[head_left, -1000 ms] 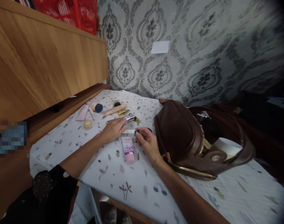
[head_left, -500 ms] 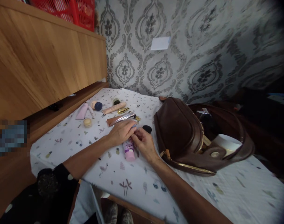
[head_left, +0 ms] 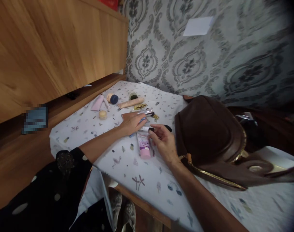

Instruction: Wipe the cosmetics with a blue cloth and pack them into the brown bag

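Note:
My left hand (head_left: pixel 132 122) lies on the patterned tablecloth (head_left: pixel 142 180) with its fingertips closed on one end of a small white stick-shaped tube (head_left: pixel 145 128). My right hand (head_left: pixel 162 142) pinches the tube's other end, by its dark cap. Right below the tube lies a pink tube with a purple cartoon label (head_left: pixel 144 146). A silver tube (head_left: pixel 147 112) lies just past my left fingers. A small black cap (head_left: pixel 167 128) sits beside my right hand.
Several cosmetics lie at the far left: a pink tube (head_left: pixel 98 103), a blue-capped jar (head_left: pixel 112 98), a peach tube (head_left: pixel 130 102), a gold item (head_left: pixel 140 106), a small round pot (head_left: pixel 102 114). A brown leather bag (head_left: pixel 209 135) lies open at right. A wooden cabinet (head_left: pixel 52 51) stands left.
My hands came together over the pink tube, then drew slightly apart; now both hold the small white tube by its ends. The view shifted, so everything sits further right in the picture.

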A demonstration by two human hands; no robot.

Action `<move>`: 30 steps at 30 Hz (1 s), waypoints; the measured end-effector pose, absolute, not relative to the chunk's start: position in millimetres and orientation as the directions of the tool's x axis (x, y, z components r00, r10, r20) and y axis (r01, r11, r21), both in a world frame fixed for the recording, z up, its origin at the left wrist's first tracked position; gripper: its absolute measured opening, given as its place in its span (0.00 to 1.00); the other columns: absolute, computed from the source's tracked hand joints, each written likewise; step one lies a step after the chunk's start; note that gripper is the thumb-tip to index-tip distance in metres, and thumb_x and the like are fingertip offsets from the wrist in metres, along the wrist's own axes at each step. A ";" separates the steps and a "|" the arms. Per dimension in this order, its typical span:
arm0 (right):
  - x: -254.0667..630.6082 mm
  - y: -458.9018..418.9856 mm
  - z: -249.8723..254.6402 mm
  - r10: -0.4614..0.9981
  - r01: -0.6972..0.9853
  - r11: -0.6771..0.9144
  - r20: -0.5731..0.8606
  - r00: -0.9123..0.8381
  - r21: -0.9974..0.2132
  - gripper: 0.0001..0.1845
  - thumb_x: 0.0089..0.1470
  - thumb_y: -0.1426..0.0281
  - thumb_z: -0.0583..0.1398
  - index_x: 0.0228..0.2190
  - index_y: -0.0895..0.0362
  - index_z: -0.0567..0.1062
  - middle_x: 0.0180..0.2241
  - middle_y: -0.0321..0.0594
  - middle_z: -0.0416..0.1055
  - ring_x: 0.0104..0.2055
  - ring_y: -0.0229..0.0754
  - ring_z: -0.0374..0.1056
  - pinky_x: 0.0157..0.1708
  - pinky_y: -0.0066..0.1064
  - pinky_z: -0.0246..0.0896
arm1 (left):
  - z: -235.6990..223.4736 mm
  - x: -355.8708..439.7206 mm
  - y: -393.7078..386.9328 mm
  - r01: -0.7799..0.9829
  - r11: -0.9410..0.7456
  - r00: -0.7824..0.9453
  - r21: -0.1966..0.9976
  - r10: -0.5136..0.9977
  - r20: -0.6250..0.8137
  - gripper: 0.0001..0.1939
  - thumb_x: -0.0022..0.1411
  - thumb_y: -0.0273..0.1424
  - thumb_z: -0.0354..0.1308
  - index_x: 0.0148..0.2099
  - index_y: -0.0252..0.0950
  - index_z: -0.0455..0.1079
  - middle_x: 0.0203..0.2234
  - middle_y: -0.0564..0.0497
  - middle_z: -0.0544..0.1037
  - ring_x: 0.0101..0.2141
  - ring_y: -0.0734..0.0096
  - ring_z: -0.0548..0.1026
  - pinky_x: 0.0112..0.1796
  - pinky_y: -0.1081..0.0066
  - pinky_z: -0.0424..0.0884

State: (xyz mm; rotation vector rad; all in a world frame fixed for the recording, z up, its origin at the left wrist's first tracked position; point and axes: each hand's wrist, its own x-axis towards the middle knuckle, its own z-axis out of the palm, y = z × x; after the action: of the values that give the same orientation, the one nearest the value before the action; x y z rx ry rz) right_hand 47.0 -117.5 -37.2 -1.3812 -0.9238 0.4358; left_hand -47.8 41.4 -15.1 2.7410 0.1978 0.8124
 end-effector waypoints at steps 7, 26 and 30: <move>45.2 -118.1 -38.6 0.744 0.294 0.175 0.322 0.585 -0.940 0.14 0.50 0.62 0.66 0.35 0.56 0.73 0.24 0.32 0.69 0.23 0.37 0.69 0.19 0.26 0.58 | -21.8 -47.4 43.4 0.034 -0.962 0.820 0.272 0.183 0.543 0.12 0.72 0.34 0.46 0.41 0.35 0.68 0.35 0.46 0.77 0.40 0.61 0.76 0.43 0.64 0.70; 42.0 -114.2 -38.7 0.645 0.301 0.212 0.365 0.672 -0.930 0.12 0.40 0.65 0.68 0.25 0.58 0.73 0.20 0.35 0.70 0.18 0.36 0.64 0.14 0.26 0.51 | -20.5 -43.4 16.7 -0.066 -0.973 0.876 0.223 0.051 0.479 0.14 0.75 0.33 0.41 0.50 0.34 0.66 0.44 0.46 0.76 0.46 0.64 0.75 0.47 0.66 0.67; 44.2 -112.4 -41.3 0.605 0.286 0.224 0.363 0.709 -0.932 0.12 0.39 0.66 0.69 0.26 0.58 0.76 0.19 0.34 0.70 0.17 0.36 0.65 0.13 0.26 0.51 | -22.5 -45.3 31.0 -0.005 -0.969 0.887 0.246 0.109 0.449 0.16 0.75 0.34 0.41 0.50 0.32 0.67 0.41 0.44 0.77 0.43 0.64 0.74 0.43 0.66 0.65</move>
State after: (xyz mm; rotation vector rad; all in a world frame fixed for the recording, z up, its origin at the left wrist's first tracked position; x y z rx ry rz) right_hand 44.2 -112.4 -41.3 -1.3676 -0.8127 0.2573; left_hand -45.3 31.0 -22.5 2.8147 0.0788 0.6895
